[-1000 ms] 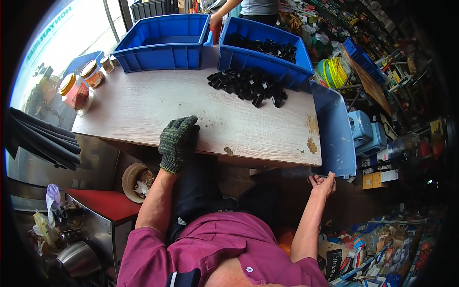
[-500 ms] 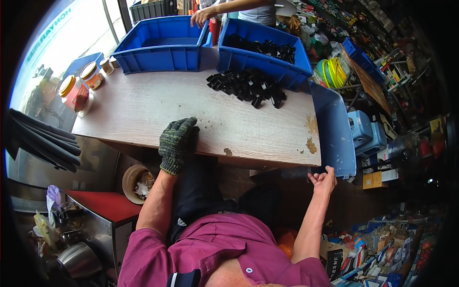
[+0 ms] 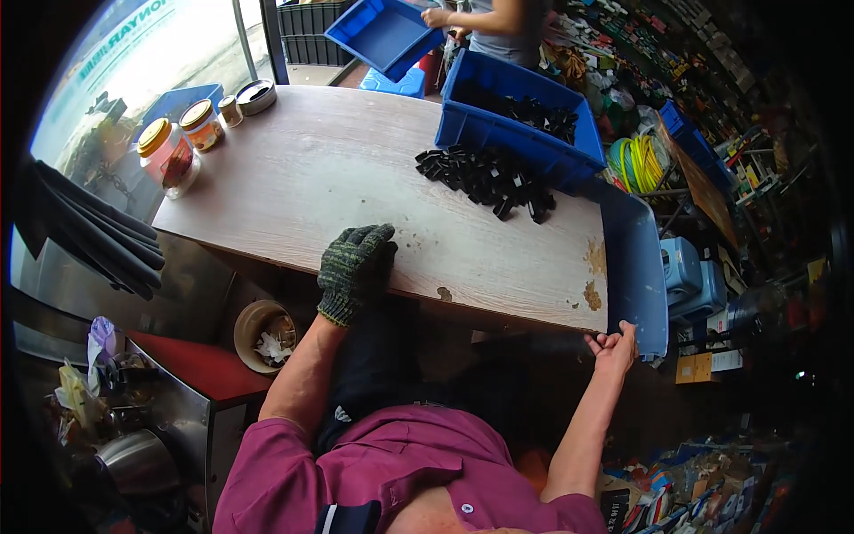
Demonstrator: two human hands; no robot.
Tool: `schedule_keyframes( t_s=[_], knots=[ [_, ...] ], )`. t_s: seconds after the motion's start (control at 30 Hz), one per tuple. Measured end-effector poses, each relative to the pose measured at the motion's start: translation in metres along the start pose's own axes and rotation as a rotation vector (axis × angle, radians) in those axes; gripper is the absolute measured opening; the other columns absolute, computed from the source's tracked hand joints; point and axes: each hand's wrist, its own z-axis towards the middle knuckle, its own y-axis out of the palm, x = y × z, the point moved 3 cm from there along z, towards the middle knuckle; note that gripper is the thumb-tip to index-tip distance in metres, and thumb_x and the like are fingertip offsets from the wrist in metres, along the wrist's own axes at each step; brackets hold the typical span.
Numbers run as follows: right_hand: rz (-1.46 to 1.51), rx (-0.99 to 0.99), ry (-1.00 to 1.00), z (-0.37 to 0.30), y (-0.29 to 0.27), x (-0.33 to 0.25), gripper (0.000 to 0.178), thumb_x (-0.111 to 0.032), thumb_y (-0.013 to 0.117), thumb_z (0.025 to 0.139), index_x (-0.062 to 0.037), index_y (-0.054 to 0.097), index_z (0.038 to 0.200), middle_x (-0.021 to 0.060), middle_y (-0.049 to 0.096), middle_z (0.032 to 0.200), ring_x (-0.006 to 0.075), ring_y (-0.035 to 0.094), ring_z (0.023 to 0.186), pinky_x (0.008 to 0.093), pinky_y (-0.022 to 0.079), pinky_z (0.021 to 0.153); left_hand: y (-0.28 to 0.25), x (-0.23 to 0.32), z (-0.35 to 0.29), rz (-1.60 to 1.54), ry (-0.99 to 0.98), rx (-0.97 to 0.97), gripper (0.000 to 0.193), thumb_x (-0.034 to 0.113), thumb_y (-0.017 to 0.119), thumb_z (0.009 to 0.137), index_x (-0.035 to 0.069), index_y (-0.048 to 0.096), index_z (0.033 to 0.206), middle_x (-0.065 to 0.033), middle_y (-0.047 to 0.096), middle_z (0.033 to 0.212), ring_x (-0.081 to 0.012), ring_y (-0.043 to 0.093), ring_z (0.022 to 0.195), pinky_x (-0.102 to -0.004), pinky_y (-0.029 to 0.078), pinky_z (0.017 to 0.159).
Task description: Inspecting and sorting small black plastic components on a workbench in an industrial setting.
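My left hand wears a dark green-flecked knit glove. It rests on the front edge of the white wood-grain table, fingers curled in, and whatever they may hold is hidden. Bare, my right hand is by the table's front right corner, close to the light blue bin. Its fingers are loosely bent and apart, with nothing visible in them. Across the table, a heap of small black parts lies before a blue crate holding more of them.
Beyond the table, a co-worker's hand holds a tilted blue crate. Jars stand at the far left of the table. Below are a waste bucket and a red-topped cabinet. Coiled yellow hose hangs at the right.
The co-worker has lifted the left blue crate off the table and tilted it, uncovering a round tin. The view has shifted; both my hands keep their places at the table edge.
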Motion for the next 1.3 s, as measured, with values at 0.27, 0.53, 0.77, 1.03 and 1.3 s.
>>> schedule_keyframes(
  t_s=[0.27,0.53,0.77,1.03,1.3],
  knots=[
    [-0.033,-0.01,-0.011,-0.004,0.005,0.001,0.024,-0.022,0.065,0.081,-0.0124,0.049,0.067,0.0013,0.039,0.048,0.0187,0.051,0.05,0.0583,0.056,0.067,0.004,-0.005,-0.003,-0.009,0.024,0.001,0.025,0.016,0.071,0.083,0.01,0.067,0.108,-0.0138,0.07,0.099,-0.0351,0.065,0.087,-0.0463,0.053,0.071],
    [-0.01,-0.03,-0.003,-0.001,0.006,0.012,0.022,-0.021,0.066,0.082,-0.0116,0.049,0.071,0.0014,0.038,0.049,0.0189,0.051,0.049,0.0531,0.058,0.058,0.001,-0.002,-0.001,0.013,-0.012,-0.03,0.026,0.015,0.073,0.082,0.011,0.069,0.108,-0.0132,0.071,0.101,-0.0336,0.067,0.09,-0.0436,0.055,0.075],
    [-0.012,-0.039,0.004,0.003,0.004,0.015,0.019,-0.021,0.065,0.082,-0.0122,0.052,0.071,0.0009,0.041,0.048,0.0189,0.052,0.049,0.0563,0.056,0.066,0.0,-0.003,-0.002,0.018,-0.01,-0.02,0.026,0.015,0.073,0.082,0.01,0.069,0.108,-0.0134,0.071,0.1,-0.0343,0.067,0.088,-0.0442,0.055,0.073],
    [-0.013,-0.037,-0.027,0.006,0.0,0.019,0.024,-0.021,0.065,0.081,-0.0129,0.048,0.065,0.001,0.039,0.046,0.0201,0.051,0.047,0.0544,0.057,0.064,0.0,-0.003,-0.002,-0.001,0.005,-0.008,0.028,0.014,0.073,0.081,0.01,0.068,0.108,-0.0129,0.07,0.098,-0.0346,0.066,0.087,-0.0451,0.054,0.071],
    [-0.018,-0.046,-0.018,0.007,0.001,0.02,0.029,-0.021,0.066,0.084,-0.0139,0.046,0.064,0.0008,0.038,0.048,0.0187,0.051,0.048,0.0545,0.057,0.063,-0.002,-0.002,-0.001,-0.011,0.004,-0.017,0.028,0.014,0.073,0.082,0.01,0.067,0.109,-0.0135,0.069,0.098,-0.0347,0.065,0.087,-0.0452,0.053,0.071]
  ],
)
